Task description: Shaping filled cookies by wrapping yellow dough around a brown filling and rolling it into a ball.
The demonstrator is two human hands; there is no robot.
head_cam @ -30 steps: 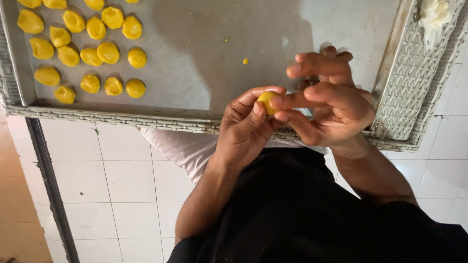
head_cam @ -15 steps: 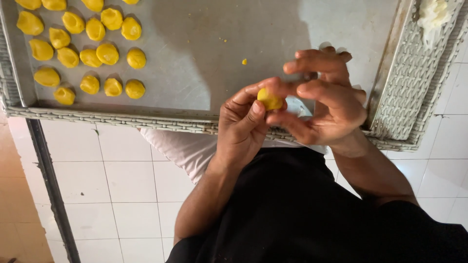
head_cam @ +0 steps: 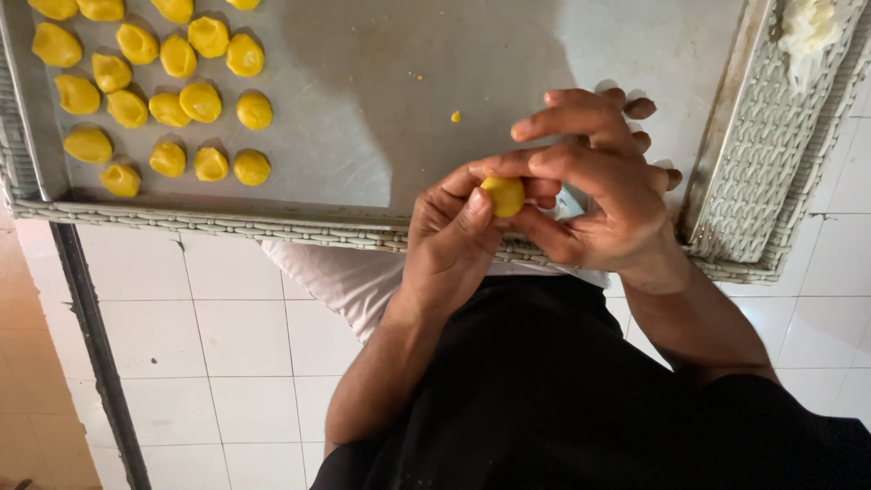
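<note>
Grey metal baking tray [head_cam: 508, 54] lay on a pale woven wicker stand [head_cam: 771, 163]; I logged rows of yellow dough pieces [head_cam: 154, 100] at its left. Left hand [head_cam: 449, 245] and right hand [head_cam: 608, 195] together pinched one small yellow dough ball [head_cam: 504, 195] above the tray's near edge.

Yellow dough ball [head_cam: 504, 195] half hidden by fingers of left hand [head_cam: 451, 238] and right hand [head_cam: 606, 195]. Top row of yellow pieces [head_cam: 102, 9] cut off by edge. White lump [head_cam: 807, 27] (top right corner) partly cut off, too blurry to tell.
</note>
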